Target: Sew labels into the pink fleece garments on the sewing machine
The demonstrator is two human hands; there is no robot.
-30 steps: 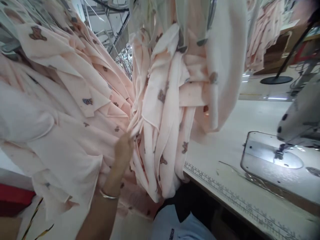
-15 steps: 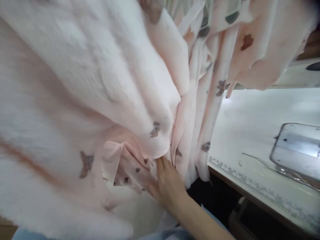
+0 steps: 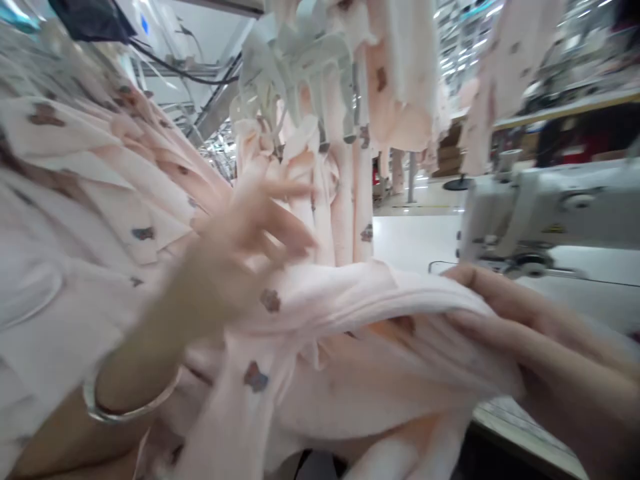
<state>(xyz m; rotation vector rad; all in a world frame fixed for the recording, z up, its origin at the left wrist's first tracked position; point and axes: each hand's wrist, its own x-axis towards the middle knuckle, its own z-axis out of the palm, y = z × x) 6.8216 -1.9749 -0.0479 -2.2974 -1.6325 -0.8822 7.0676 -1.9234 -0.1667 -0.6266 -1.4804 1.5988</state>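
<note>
A pale pink garment of soft cloth with small bear prints is stretched across the front, its seamed edge curving between my hands. My right hand grips that edge at the right, thumb and fingers closed on the cloth. My left hand, blurred by motion and with a bangle on the wrist, is raised just above the left part of the garment. Its fingers are apart with nothing between them. Behind it, matching pink pieces hang from pale plastic hanger clips.
A sewing machine stands on a white table to the right. More pink printed garments hang close on the left. Farther back at the right, another printed piece hangs before shelving.
The view has lifted from low among the hanging cloth. My left hand has come into view, raised and open, and the garment is now spread out in front, held at the right.
</note>
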